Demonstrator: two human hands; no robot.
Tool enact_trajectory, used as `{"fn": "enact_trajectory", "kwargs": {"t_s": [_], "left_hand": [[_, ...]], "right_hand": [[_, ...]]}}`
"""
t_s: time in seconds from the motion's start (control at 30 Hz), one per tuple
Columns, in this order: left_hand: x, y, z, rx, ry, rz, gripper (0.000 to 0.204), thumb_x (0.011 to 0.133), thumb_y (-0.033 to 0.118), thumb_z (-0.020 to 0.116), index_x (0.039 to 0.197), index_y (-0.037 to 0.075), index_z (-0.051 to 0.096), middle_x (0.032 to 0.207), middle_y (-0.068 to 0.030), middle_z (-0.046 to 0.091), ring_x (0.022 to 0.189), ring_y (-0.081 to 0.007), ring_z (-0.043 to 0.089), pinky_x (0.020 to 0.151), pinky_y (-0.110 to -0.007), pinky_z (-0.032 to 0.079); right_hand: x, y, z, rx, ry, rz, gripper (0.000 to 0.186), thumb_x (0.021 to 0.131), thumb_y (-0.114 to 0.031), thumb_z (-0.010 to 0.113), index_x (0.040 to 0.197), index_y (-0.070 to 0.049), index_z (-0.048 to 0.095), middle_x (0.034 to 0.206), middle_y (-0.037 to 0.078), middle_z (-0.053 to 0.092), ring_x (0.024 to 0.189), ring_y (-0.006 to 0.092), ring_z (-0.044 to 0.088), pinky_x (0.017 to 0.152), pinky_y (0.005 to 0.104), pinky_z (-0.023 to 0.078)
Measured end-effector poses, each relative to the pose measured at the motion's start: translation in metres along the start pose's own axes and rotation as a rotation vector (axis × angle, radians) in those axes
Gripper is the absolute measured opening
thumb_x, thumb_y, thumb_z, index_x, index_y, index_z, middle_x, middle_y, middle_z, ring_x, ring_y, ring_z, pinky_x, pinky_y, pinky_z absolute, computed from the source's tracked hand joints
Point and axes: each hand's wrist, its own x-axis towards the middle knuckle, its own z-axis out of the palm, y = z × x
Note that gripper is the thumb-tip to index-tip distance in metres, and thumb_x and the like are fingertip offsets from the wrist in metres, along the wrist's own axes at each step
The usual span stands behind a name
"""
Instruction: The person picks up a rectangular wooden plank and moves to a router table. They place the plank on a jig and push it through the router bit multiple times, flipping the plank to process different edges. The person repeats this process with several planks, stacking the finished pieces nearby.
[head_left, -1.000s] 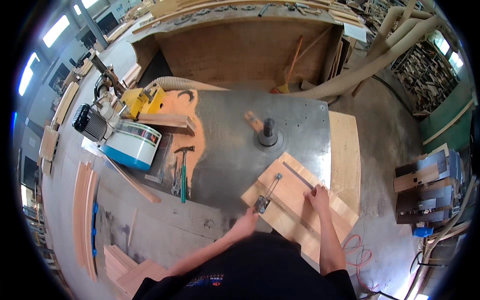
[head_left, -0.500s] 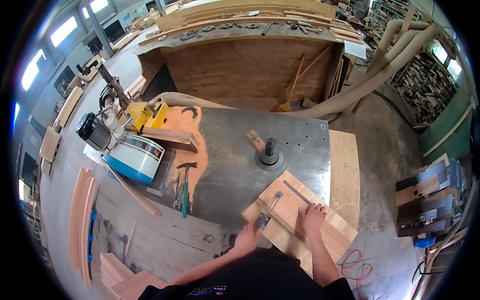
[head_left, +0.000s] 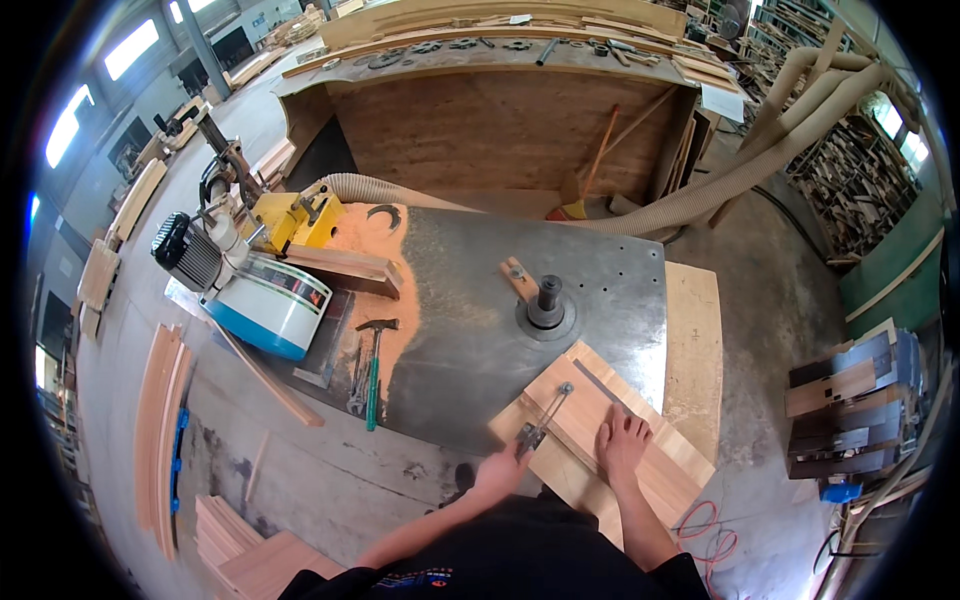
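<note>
Daylight from windows off to my left falls across a workshop floor [head_left: 330, 460], where strips of timber [head_left: 163, 430] lie stacked. One grey metal surface [head_left: 470, 300] stands in the middle, with one pale wood panel [head_left: 692, 340] along its right side. On the metal I count one upright spindle [head_left: 549, 300], one small wood block [head_left: 519, 281] just beside it, one green-handled claw hammer [head_left: 373, 390] and one white-and-blue power feeder [head_left: 275, 305] with a single black motor. Orange sawdust [head_left: 400, 320] spreads around the hammer's head.

One wooden jig [head_left: 580, 425] sits at the near right corner, partly past the surface's edge. Its long axis runs aslant, from the far left, close to the spindle, down to the near right. One dark strip [head_left: 598, 382] lies along it on that same slant. One toggle clamp [head_left: 531, 437] is mounted at the jig's left, its slim arm pointing away and a little right, across the wood.

The person's left grip [head_left: 512, 463] is closed around the clamp's handle end. Their right grip [head_left: 624, 440] rests on the jig, palm down, fingers slightly spread, fingertips near the dark strip.
</note>
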Motion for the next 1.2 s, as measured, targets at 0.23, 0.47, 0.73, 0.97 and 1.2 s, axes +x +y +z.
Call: {"fn": "enact_trajectory", "kwargs": {"t_s": [0.23, 0.47, 0.73, 0.97, 1.2], "left_hand": [[0.019, -0.006, -0.022, 0.062, -0.005, -0.008, 0.049, 0.106, 0.048, 0.049, 0.128, 0.006, 0.058, 0.100, -0.0263, 0.073, 0.093, -0.0474, 0.070, 0.083, -0.058, 0.055], [0.047, -0.042, -0.045, 0.109, -0.044, 0.023, 0.050, 0.106, 0.047, 0.048, 0.129, 0.004, 0.056, 0.100, -0.0278, 0.072, 0.096, -0.0494, 0.068, 0.086, -0.059, 0.053], [0.066, -0.044, -0.077, 0.104, -0.068, 0.039, 0.052, 0.105, 0.049, 0.048, 0.129, 0.004, 0.059, 0.100, -0.0269, 0.073, 0.098, -0.0484, 0.068, 0.088, -0.057, 0.053], [0.090, -0.050, -0.080, 0.111, -0.044, 0.084, 0.047, 0.104, 0.045, 0.051, 0.128, 0.006, 0.060, 0.094, -0.0257, 0.073, 0.092, -0.0473, 0.069, 0.084, -0.057, 0.054], [0.109, -0.032, -0.092, 0.161, -0.108, 0.112, 0.043, 0.106, 0.041, 0.049, 0.127, 0.005, 0.059, 0.090, -0.0246, 0.073, 0.087, -0.0465, 0.070, 0.080, -0.057, 0.055]], "right_hand": [[0.008, -0.015, 0.008, 0.089, -0.026, -0.036, 0.055, 0.091, -0.033, 0.067, 0.144, -0.023, 0.059, 0.121, 0.017, 0.054, 0.115, 0.0387, 0.049, 0.100, 0.0533, 0.040], [0.021, -0.056, 0.021, 0.080, 0.004, -0.010, 0.055, 0.092, -0.034, 0.066, 0.145, -0.021, 0.058, 0.127, 0.019, 0.053, 0.117, 0.0410, 0.051, 0.103, 0.0537, 0.041], [0.034, -0.078, 0.030, 0.067, -0.026, 0.050, 0.054, 0.093, -0.034, 0.065, 0.145, -0.021, 0.058, 0.129, 0.019, 0.052, 0.120, 0.0392, 0.050, 0.105, 0.0530, 0.039], [0.050, -0.094, 0.022, 0.151, -0.150, 0.187, 0.051, 0.095, -0.029, 0.059, 0.145, -0.018, 0.057, 0.132, 0.020, 0.050, 0.123, 0.0395, 0.047, 0.112, 0.0540, 0.033], [0.059, -0.089, 0.033, 0.046, -0.110, 0.203, 0.053, 0.093, -0.027, 0.059, 0.146, -0.019, 0.056, 0.130, 0.019, 0.050, 0.118, 0.0373, 0.048, 0.109, 0.0536, 0.035]]}}
